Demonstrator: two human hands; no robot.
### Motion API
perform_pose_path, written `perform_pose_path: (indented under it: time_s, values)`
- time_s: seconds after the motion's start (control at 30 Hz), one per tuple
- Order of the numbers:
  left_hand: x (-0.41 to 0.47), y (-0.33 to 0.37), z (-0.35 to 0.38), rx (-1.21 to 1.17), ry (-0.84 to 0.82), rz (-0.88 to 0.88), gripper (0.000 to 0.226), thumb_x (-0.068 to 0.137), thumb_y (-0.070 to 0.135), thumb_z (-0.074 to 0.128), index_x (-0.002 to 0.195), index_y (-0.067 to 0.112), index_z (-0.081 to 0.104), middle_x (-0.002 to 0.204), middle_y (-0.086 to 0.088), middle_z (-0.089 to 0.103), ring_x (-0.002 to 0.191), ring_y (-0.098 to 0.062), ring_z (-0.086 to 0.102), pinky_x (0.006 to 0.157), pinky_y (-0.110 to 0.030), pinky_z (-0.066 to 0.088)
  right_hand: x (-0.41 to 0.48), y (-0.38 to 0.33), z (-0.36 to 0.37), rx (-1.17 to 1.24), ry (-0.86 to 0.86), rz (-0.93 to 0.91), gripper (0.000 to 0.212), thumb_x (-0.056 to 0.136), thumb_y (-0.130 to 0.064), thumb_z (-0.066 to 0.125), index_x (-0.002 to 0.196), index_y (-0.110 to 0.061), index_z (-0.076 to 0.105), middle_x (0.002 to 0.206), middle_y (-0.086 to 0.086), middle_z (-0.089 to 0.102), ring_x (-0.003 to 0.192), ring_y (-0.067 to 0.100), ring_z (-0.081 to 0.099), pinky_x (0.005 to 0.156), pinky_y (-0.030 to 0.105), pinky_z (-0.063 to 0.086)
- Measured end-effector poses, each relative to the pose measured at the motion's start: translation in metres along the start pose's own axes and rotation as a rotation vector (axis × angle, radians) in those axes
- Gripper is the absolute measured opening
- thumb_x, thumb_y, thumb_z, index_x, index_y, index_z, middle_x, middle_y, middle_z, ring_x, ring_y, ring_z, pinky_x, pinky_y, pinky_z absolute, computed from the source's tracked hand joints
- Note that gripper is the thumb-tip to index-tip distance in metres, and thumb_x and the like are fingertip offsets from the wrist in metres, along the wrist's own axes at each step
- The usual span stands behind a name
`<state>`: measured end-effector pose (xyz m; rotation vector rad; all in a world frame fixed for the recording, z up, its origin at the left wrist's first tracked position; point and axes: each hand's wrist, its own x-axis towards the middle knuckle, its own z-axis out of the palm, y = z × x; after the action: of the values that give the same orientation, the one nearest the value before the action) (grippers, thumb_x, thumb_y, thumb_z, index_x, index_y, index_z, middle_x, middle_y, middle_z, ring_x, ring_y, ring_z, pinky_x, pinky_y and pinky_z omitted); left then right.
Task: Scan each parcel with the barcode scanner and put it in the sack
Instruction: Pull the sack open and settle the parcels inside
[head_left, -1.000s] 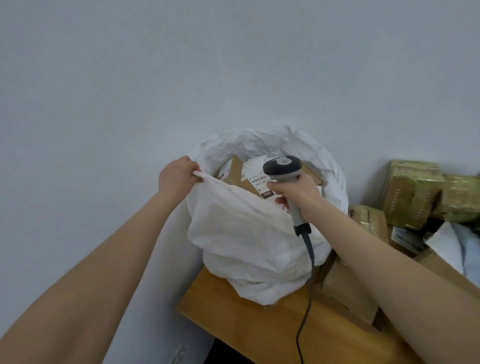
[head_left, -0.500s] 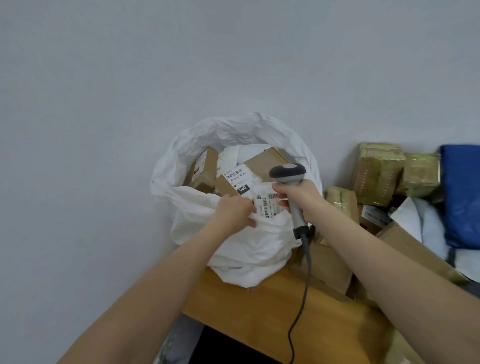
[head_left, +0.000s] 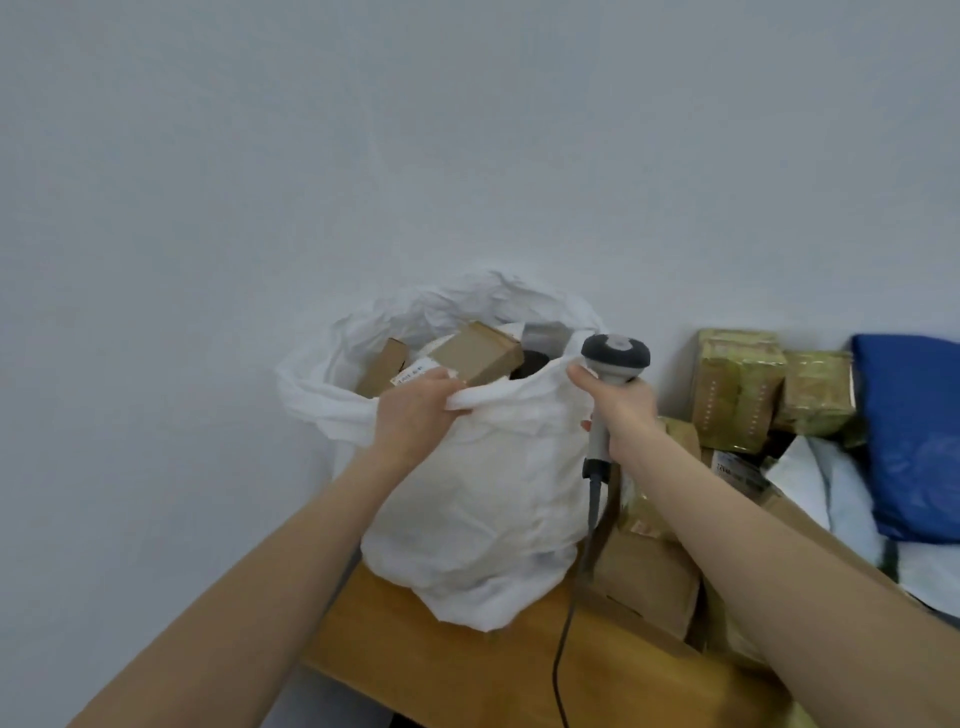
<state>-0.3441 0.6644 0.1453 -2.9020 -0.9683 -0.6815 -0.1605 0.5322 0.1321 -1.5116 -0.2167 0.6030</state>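
Observation:
A white sack (head_left: 483, 509) stands on the wooden table's left end, its mouth open. Brown cardboard parcels (head_left: 480, 353) with white labels fill it to the top. My left hand (head_left: 415, 410) grips the sack's near rim in a fist. My right hand (head_left: 621, 410) holds the grey barcode scanner (head_left: 613, 364) upright by its handle, and its thumb pinches the sack's rim beside the scanner head. The scanner's dark cable (head_left: 569, 623) hangs down over the table.
The wooden table (head_left: 457, 670) has its left edge just past the sack. Right of the sack lie brown boxes (head_left: 649, 577), gold-taped parcels (head_left: 737, 389), white mailers (head_left: 826, 483) and a blue bag (head_left: 914, 431). A plain wall stands behind.
My left hand left the labelled parcel inside the sack and took hold of the near rim. The right hand with the scanner rose to the rim and pinches it.

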Motion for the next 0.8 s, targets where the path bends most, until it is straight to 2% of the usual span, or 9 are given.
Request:
perform_pose_path:
  time_s: [0.13, 0.23, 0.3, 0.37, 0.47, 0.57, 0.63, 0.73, 0.8]
  values:
    - [0.000, 0.011, 0.007, 0.024, -0.160, 0.117, 0.027, 0.086, 0.044, 0.065, 0.105, 0.026, 0.069, 0.103, 0.008, 0.063, 0.100, -0.016, 0.060, 0.066, -0.028, 0.037, 0.011, 0.010, 0.009, -0.112, 0.013, 0.097, 0.070, 0.060, -0.045, 0.088, 0.115, -0.012, 0.062, 0.109, 0.009, 0.067, 0.103, 0.033, 0.063, 0.093, 0.051, 0.052]
    - [0.007, 0.008, -0.002, -0.006, -0.426, 0.028, 0.049, 0.076, 0.056, 0.070, 0.119, 0.035, 0.062, 0.115, 0.015, 0.061, 0.107, -0.008, 0.053, 0.077, -0.027, 0.036, 0.024, 0.017, 0.018, -0.218, 0.029, 0.176, 0.049, 0.066, -0.026, 0.085, 0.103, -0.005, 0.063, 0.100, 0.014, 0.068, 0.096, 0.037, 0.066, 0.089, 0.051, 0.054]
    - [0.016, 0.000, -0.014, -0.160, -0.499, -0.057, 0.052, 0.073, 0.058, 0.072, 0.119, 0.035, 0.063, 0.114, 0.016, 0.062, 0.102, -0.005, 0.053, 0.082, -0.028, 0.041, 0.031, 0.018, 0.027, -0.237, 0.029, 0.189, 0.032, 0.071, -0.009, 0.076, 0.098, 0.001, 0.063, 0.091, 0.016, 0.068, 0.091, 0.037, 0.067, 0.087, 0.049, 0.056]
    - [0.031, -0.015, -0.027, -0.236, -0.373, -0.145, 0.042, 0.080, 0.056, 0.066, 0.115, 0.033, 0.066, 0.113, 0.012, 0.061, 0.106, -0.008, 0.055, 0.088, -0.030, 0.045, 0.036, 0.016, 0.035, -0.246, 0.026, 0.164, 0.029, 0.075, -0.008, 0.073, 0.100, 0.001, 0.062, 0.094, 0.017, 0.066, 0.091, 0.037, 0.065, 0.086, 0.046, 0.055]
    - [0.057, -0.050, -0.042, 0.066, -0.161, -0.267, 0.045, 0.087, 0.051, 0.060, 0.125, 0.027, 0.060, 0.126, 0.000, 0.053, 0.121, -0.020, 0.046, 0.092, -0.035, 0.041, 0.044, -0.005, 0.040, -0.293, 0.044, 0.093, 0.036, 0.079, -0.024, 0.074, 0.105, -0.005, 0.060, 0.112, 0.017, 0.062, 0.098, 0.035, 0.062, 0.089, 0.046, 0.053]
    - [0.077, -0.089, -0.044, 0.318, -0.174, -0.363, 0.060, 0.088, 0.053, 0.058, 0.137, 0.021, 0.045, 0.136, -0.011, 0.044, 0.128, -0.030, 0.039, 0.097, -0.044, 0.039, 0.056, -0.039, 0.034, -0.328, 0.034, 0.052, 0.051, 0.080, -0.028, 0.074, 0.122, -0.006, 0.057, 0.129, 0.016, 0.052, 0.106, 0.036, 0.059, 0.096, 0.049, 0.050]
    - [0.089, -0.109, -0.039, 0.371, -0.194, -0.423, 0.068, 0.087, 0.057, 0.056, 0.140, 0.019, 0.039, 0.137, -0.015, 0.042, 0.128, -0.033, 0.038, 0.098, -0.046, 0.039, 0.065, -0.059, 0.031, -0.344, 0.035, 0.007, 0.053, 0.082, -0.027, 0.074, 0.127, -0.007, 0.054, 0.133, 0.016, 0.047, 0.102, 0.032, 0.057, 0.096, 0.048, 0.050]
    - [0.103, -0.114, -0.022, 0.290, -0.200, -0.396, 0.068, 0.086, 0.060, 0.055, 0.140, 0.021, 0.041, 0.137, -0.013, 0.044, 0.126, -0.032, 0.041, 0.098, -0.044, 0.039, 0.075, -0.065, 0.034, -0.418, 0.047, 0.007, 0.057, 0.081, -0.027, 0.077, 0.127, -0.006, 0.052, 0.135, 0.016, 0.044, 0.089, 0.026, 0.054, 0.095, 0.046, 0.051]
    - [0.104, -0.099, 0.000, 0.041, -0.134, -0.234, 0.058, 0.085, 0.061, 0.055, 0.131, 0.025, 0.052, 0.131, -0.006, 0.050, 0.121, -0.026, 0.047, 0.094, -0.041, 0.042, 0.080, -0.049, 0.041, -0.525, 0.072, 0.058, 0.056, 0.079, -0.027, 0.077, 0.125, -0.006, 0.054, 0.133, 0.016, 0.047, 0.099, 0.029, 0.057, 0.095, 0.045, 0.051]
